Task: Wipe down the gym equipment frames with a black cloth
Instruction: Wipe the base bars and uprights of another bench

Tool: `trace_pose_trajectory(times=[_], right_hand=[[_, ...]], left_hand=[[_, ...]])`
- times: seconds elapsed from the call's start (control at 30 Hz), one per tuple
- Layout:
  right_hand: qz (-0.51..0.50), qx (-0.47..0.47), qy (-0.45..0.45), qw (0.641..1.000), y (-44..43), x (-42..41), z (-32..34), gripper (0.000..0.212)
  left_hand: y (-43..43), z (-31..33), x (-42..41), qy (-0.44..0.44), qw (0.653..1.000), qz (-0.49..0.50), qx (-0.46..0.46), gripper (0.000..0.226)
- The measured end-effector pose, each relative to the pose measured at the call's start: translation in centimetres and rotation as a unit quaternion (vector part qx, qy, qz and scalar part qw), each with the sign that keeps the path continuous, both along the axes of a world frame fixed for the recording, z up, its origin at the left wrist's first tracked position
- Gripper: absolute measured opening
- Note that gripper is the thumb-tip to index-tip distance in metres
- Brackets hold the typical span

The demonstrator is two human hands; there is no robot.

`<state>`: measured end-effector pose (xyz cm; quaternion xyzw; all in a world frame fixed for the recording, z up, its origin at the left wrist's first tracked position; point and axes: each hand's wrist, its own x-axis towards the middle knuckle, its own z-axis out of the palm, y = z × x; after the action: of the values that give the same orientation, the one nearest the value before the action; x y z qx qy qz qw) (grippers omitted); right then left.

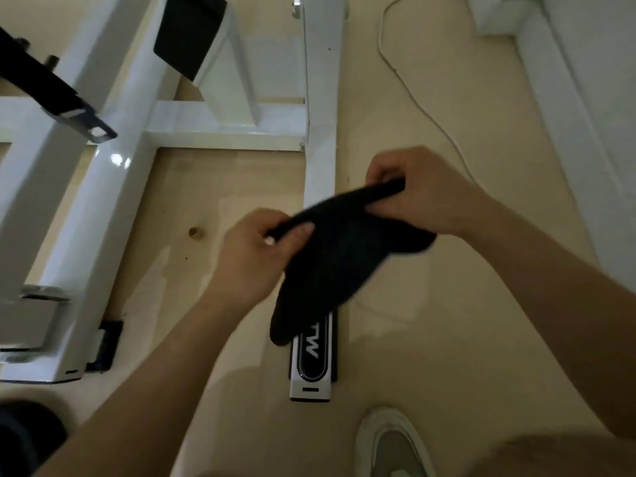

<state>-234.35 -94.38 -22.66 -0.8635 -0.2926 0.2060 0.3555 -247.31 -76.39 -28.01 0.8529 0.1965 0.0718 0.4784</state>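
Both hands are up over the floor (430,321) and hold the black cloth (344,259) between them. The left hand (254,259) is curled, and its thumb and fingers pinch the left end of the cloth. The right hand (426,194) is curled too and pinches the other end, where the cloth is rolled into a thick edge. The top edge of the cloth is pulled in a line from one hand to the other. The rest hangs down in a soft, blurry flap.

The cloth hangs in front of the near end of a long white bar (321,98) of the white gym frame (103,187). I cannot tell if it touches the bar. This bar runs along the floor from the far edge toward the person. At its near end there is a black and silver label plate (311,364). It has white letters that look like "TW". The cloth hides the top of the plate, so any other letters cannot be read.

A black pad (189,36) sits on the frame near the far edge. A thin white cable (421,105) lies on the floor to the right of the bar. A pale shoe (392,445) is at the near edge.
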Motion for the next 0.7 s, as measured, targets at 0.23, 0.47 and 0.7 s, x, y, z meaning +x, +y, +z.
trace_pose_trajectory(times=[0.23,0.47,0.7], right_hand=[[-0.015,0.045,-0.323,0.945,-2.6,-1.2,2.3,0.025],[0.189,-0.107,-0.091,0.972,-6.0,-8.2,-5.3,0.026],[-0.084,0.103,0.225,0.965,0.3,-12.8,-13.8,0.079]], left_hand=[[2.6,8.2,0.4,-0.113,0.971,-0.114,0.177,0.014],[4.5,4.3,-3.6,0.432,0.807,-0.401,-0.036,0.034],[-6.3,-7.0,-8.5,0.172,0.979,0.019,-0.111,0.052]])
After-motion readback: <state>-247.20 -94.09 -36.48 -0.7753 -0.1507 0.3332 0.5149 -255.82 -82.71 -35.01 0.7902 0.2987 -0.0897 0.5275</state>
